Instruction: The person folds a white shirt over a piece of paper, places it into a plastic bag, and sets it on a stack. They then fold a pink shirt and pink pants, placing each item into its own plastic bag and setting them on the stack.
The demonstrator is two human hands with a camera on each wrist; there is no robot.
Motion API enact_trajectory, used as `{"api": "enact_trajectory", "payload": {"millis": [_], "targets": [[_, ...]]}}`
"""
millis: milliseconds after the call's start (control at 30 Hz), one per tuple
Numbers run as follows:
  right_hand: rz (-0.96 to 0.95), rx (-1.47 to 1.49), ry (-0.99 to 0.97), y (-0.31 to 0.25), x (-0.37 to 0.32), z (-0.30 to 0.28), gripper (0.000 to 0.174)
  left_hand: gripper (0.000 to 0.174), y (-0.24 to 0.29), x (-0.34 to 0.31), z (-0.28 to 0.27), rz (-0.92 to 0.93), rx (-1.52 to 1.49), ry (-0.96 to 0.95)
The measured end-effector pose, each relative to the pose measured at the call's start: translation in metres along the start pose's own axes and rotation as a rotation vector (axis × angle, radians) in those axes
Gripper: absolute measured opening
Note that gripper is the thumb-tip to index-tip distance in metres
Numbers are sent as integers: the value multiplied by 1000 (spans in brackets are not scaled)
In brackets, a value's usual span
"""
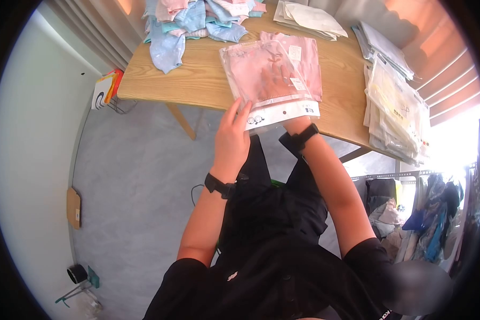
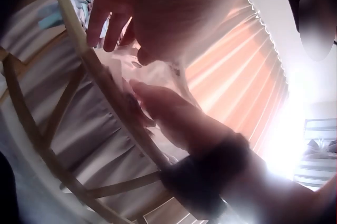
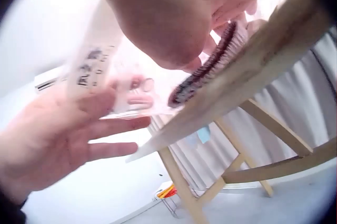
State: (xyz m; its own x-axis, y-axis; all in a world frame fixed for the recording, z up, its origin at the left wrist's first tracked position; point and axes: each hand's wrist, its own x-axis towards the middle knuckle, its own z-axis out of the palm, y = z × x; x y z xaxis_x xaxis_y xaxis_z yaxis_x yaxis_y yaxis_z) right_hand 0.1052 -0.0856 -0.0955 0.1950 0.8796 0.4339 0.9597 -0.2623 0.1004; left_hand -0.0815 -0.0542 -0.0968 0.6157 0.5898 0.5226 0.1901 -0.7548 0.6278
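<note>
A clear plastic bag [image 1: 239,80] with a white printed header [image 1: 282,114] lies at the table's near edge, a folded pink garment [image 1: 250,64] showing through it. My left hand [image 1: 233,133] pinches the header's left end, thumb on top, other fingers stretched out behind in the right wrist view. Through the film my right hand [image 1: 277,82] appears inside the bag, fingers spread over the pink cloth, its wrist at the header end. Another pink garment [image 1: 309,66] with a white tag lies partly under the bag. A dark ribbed edge [image 3: 210,66] shows beside my right hand.
A heap of blue and pink clothes [image 1: 189,21] covers the table's far left. White bags [image 1: 309,20] lie at the back, with more packaged stacks [image 1: 394,106] along the right edge. Below right, a rack [image 1: 432,213] holds clothes. Curtains [image 1: 98,26] hang behind the table.
</note>
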Motion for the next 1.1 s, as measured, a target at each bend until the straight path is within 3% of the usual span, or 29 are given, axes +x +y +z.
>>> {"api": "enact_trajectory", "payload": {"millis": [67, 133, 167, 267, 367, 467, 600, 667, 700, 800, 900, 933, 967, 1100], "targets": [[16, 129, 150, 0, -14, 7, 35, 58, -1, -2, 1, 2, 8, 8], [-10, 334, 338, -11, -45, -9, 32, 55, 2, -6, -1, -17, -69, 57], [-38, 301, 345, -17, -51, -30, 35, 54, 3, -7, -1, -24, -109, 84], [151, 562, -15, -17, -103, -37, 30, 51, -4, -12, -5, -26, -118, 114], [373, 929, 88, -7, -122, -54, 25, 48, -14, -11, 1, 74, -77, 72], [635, 925, 321, 31, -124, -26, 34, 46, -24, -5, -9, 82, -152, 52], [956, 1369, 282, 84, -95, -34, 56, 35, -40, -16, -16, -324, -351, 292], [1046, 1535, 164, 105, -78, -45, 65, 29, -52, -17, -24, -234, -299, 408], [1038, 1632, 106, 116, -74, -45, 67, 38, -56, -20, -27, -278, -402, 420], [1184, 1851, 6, 125, -51, -56, 55, 39, -69, -22, -37, -358, -402, 497], [1174, 2001, -162, 149, -40, -40, 40, 39, -57, -15, -52, -522, -712, 625], [1189, 1973, -173, 151, -37, -37, 34, 39, -58, -12, -57, -565, -812, 665], [1204, 1944, -184, 152, -33, -33, 28, 45, -61, -7, -60, -629, -1096, 728], [1237, 1764, -283, 147, -14, -19, 16, 52, -53, -2, -67, -687, -1156, 745]]}}
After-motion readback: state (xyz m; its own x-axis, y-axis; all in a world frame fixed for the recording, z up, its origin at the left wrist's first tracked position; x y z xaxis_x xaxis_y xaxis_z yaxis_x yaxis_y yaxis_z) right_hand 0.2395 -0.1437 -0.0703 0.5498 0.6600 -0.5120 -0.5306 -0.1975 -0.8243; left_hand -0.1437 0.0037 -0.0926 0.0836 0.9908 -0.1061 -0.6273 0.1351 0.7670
